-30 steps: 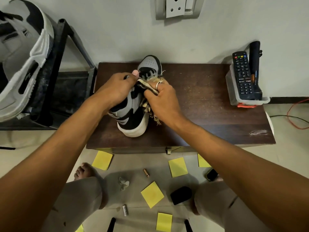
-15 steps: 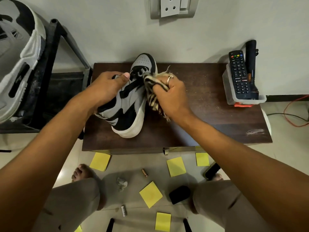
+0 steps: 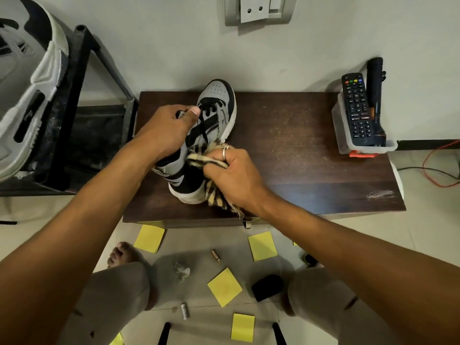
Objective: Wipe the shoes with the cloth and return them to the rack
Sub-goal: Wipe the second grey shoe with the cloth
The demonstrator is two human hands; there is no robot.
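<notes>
Right hand [image 3: 234, 178] has slid the striped cloth [image 3: 216, 198] down the shoe [image 3: 219, 98]: a second ago it was up at the laces by the tongue, now it's low on the right flank at the heel end. Laces and upper that the hand covered are exposed again. Cloth's frayed tail now hangs at the tabletop [image 3: 298, 145] front edge.

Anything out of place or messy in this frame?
Yes. Yellow sticky notes lie scattered on the floor before the table, with a loose battery and a crumpled scrap among them. The tabletop is speckled with grit and has a whitish smear near its front right corner.
</notes>
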